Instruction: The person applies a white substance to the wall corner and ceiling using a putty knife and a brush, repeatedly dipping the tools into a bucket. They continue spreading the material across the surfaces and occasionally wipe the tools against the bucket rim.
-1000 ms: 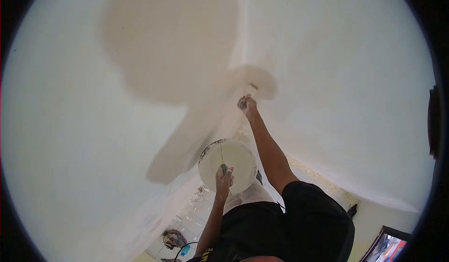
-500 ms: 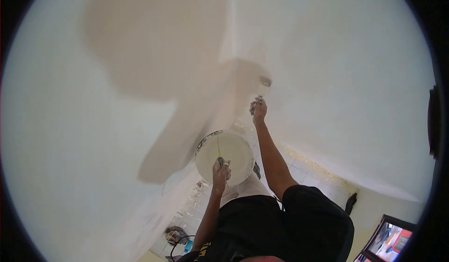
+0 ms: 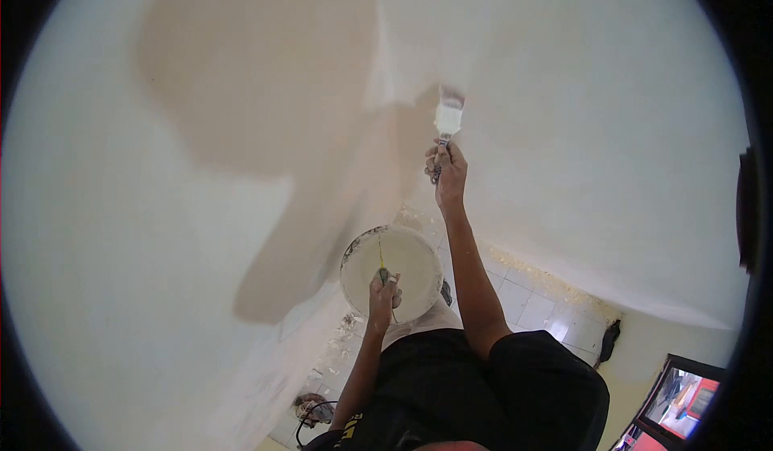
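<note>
Higher now than in the earlier frame, the right hand (image 3: 452, 169) has its grip closed on a brush-like tool (image 3: 448, 118) at the right wall (image 3: 580, 153); the left hand (image 3: 384, 296) clamps the handle (image 3: 381, 250) of a bucket (image 3: 354, 245). Tilting could spill its pale contents (image 3: 419, 262). Leftward, the corner (image 3: 395, 157) limits strokes; rightward, wall lies open.

This is an indoor room under decorating work; whether home or shop, I cannot tell. Pale walls (image 3: 604, 169) meet in a corner over a tiled floor (image 3: 515, 294) edged with flecks (image 3: 547, 278), with a smeared bucket (image 3: 351, 247) of whitish liquid (image 3: 419, 266) and a whitened brush (image 3: 449, 117).
</note>
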The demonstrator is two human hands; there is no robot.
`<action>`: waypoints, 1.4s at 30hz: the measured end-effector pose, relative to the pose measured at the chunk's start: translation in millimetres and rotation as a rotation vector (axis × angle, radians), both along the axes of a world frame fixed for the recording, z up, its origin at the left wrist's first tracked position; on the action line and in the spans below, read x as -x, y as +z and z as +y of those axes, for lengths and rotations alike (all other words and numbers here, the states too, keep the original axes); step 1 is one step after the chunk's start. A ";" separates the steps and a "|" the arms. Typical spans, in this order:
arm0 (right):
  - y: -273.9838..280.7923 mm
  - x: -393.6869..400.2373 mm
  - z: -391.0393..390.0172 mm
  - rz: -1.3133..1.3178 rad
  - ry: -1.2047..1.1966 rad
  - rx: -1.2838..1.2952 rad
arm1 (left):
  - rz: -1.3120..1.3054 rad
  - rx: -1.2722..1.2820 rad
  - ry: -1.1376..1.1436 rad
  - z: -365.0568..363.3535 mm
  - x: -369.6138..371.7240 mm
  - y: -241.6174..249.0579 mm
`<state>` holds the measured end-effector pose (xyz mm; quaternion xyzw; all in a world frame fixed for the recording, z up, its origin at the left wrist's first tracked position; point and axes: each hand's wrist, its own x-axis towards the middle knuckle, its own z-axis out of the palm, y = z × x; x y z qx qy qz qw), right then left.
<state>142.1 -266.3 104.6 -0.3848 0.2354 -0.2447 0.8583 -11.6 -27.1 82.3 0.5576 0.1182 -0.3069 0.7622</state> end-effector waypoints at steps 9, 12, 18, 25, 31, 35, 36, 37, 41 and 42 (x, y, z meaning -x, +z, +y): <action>-170.8 -36.0 -5.5 0.402 -0.180 0.655 | -0.007 0.082 -0.035 5.1 2.0 -7.5; -229.3 -21.6 4.3 0.598 -0.223 0.873 | -0.011 0.041 -0.032 7.6 1.4 -10.8; -201.8 -18.2 2.0 0.344 0.297 -0.441 | 0.003 0.065 0.000 6.4 -0.8 -1.8; 6.8 -34.1 2.1 0.265 -0.039 -0.054 | -0.008 0.112 -0.030 3.5 -6.0 9.3; 38.9 6.5 14.4 0.111 -0.189 0.529 | 0.004 0.207 -0.028 5.1 -6.1 -2.8; -65.5 -7.7 -7.1 0.343 -0.234 0.749 | 0.026 0.217 -0.029 11.0 -3.2 -14.0; -100.5 -3.2 -5.0 0.434 -0.259 0.912 | 0.022 0.218 -0.031 13.5 -2.5 -17.6; -136.5 2.8 -2.2 0.528 -0.282 1.072 | 0.025 0.213 -0.038 16.0 -2.4 -17.3; -224.7 48.0 18.3 0.759 0.108 0.413 | 0.027 0.197 -0.071 21.6 -2.0 -12.1; -255.5 52.4 16.6 0.758 0.105 0.411 | 0.031 0.182 -0.069 20.2 -5.0 -12.1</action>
